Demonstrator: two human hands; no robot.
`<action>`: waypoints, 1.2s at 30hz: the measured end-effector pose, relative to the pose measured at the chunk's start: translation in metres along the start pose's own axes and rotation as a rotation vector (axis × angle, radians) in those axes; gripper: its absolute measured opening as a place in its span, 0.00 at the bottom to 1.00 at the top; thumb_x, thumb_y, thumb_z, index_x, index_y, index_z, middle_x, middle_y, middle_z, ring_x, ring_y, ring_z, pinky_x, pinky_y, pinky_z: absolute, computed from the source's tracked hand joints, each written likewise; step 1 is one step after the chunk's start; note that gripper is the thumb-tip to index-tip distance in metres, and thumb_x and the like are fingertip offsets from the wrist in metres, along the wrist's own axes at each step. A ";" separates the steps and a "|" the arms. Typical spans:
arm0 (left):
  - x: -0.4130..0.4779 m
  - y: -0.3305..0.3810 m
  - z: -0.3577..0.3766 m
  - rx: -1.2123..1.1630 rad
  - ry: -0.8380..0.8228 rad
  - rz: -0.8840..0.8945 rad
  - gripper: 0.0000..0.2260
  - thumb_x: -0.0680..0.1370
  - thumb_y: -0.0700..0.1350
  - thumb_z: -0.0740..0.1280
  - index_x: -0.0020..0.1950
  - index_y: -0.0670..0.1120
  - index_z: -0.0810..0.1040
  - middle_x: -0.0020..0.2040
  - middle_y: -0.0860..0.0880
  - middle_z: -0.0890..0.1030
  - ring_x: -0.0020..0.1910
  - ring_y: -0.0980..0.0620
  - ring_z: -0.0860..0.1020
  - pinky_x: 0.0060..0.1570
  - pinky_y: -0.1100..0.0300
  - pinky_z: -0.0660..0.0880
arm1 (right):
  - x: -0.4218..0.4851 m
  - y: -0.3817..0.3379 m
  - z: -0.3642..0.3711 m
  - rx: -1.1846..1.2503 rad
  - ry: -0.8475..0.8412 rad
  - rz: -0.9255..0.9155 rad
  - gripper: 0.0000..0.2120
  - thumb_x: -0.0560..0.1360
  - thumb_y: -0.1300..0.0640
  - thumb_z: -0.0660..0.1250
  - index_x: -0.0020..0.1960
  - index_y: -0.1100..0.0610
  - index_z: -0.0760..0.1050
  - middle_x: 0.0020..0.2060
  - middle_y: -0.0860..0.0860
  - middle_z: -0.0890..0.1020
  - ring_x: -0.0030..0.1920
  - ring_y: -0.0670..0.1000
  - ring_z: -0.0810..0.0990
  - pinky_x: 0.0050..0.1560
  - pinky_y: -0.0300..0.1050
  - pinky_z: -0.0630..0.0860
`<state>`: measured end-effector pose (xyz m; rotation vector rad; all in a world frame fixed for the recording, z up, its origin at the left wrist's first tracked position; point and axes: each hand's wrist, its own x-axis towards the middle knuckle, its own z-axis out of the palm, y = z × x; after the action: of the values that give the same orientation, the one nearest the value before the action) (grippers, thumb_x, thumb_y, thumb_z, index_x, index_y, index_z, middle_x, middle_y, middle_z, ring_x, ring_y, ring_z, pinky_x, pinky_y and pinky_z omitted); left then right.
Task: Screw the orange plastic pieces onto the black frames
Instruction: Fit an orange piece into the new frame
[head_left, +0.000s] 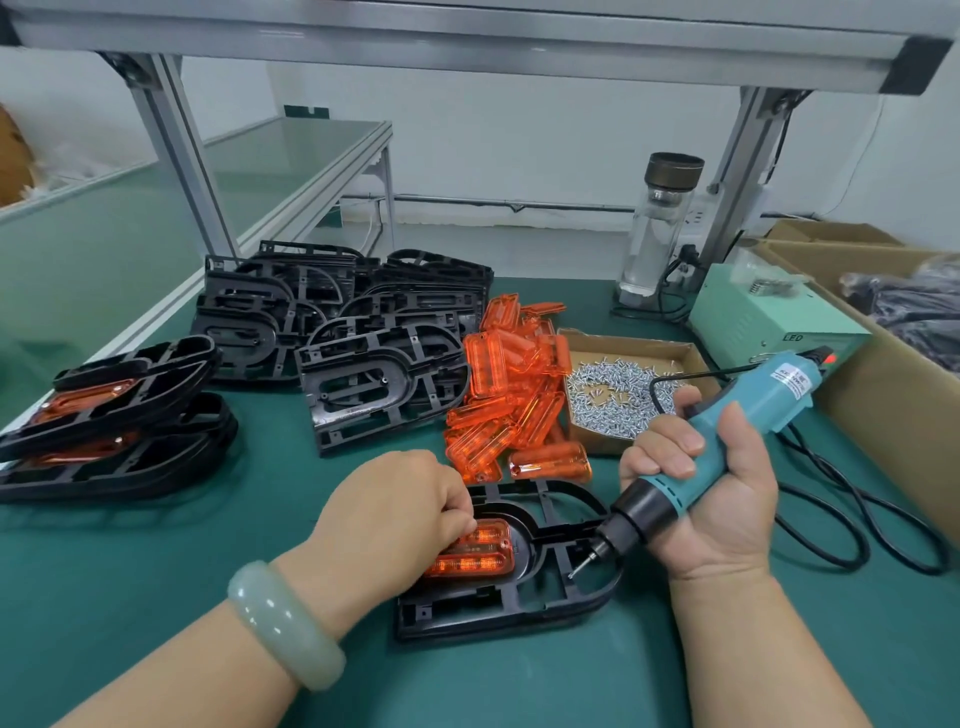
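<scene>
While the orange piece (470, 553) sits in the oval pocket of the black frame (519, 608) at the near edge of the green mat (208, 571), no screw head shows on it yet.

Left hand (395, 509): fingers curled down over the piece's far edge, pinning it in the pocket. Whether a screw is pinched under the fingertips, cannot tell.

Right hand (711, 499): wrapped tight around the electric screwdriver (691, 467), barrel slanted down-left. Its bit (579, 566) is low over the frame's ribs, just right of the piece and clear of it.

Judged step: piece placed and steadied, driving not yet begun on this unit. Next move calls for a screw at a mounting hole, the bit brought square onto its head, and the left hand bracing against twist.

Outward:
- Loose orange pieces (514, 395) are heaped just behind the frame.
- Screw box (618, 400) sits beside them on the right.
- Bare frames (337, 322) are stacked behind-left.
- Finished frames (104, 426) lie far left, 2 orange inserts showing.
</scene>
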<state>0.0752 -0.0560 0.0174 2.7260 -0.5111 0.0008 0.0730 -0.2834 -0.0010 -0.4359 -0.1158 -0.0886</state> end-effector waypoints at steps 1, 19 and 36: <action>-0.003 0.000 0.004 0.019 0.038 0.008 0.07 0.76 0.55 0.65 0.43 0.54 0.80 0.41 0.57 0.74 0.45 0.57 0.73 0.47 0.61 0.71 | 0.000 0.000 -0.001 -0.006 0.007 -0.006 0.09 0.71 0.48 0.66 0.48 0.51 0.73 0.26 0.43 0.69 0.24 0.40 0.69 0.30 0.34 0.70; -0.020 0.001 0.018 0.013 0.200 0.001 0.07 0.78 0.54 0.63 0.51 0.56 0.79 0.46 0.56 0.72 0.43 0.54 0.76 0.45 0.63 0.71 | 0.001 -0.001 0.001 0.017 -0.048 0.020 0.26 0.55 0.52 0.84 0.47 0.52 0.74 0.27 0.44 0.69 0.23 0.41 0.69 0.29 0.35 0.71; -0.021 -0.008 0.006 0.035 -0.038 -0.011 0.09 0.79 0.49 0.62 0.54 0.58 0.80 0.50 0.55 0.73 0.49 0.55 0.76 0.51 0.61 0.72 | 0.000 -0.001 0.000 0.049 -0.050 0.018 0.26 0.56 0.53 0.83 0.48 0.53 0.74 0.27 0.44 0.70 0.23 0.42 0.70 0.29 0.36 0.72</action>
<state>0.0584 -0.0438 0.0072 2.7680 -0.5111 -0.0459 0.0732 -0.2846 -0.0003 -0.3904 -0.1629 -0.0571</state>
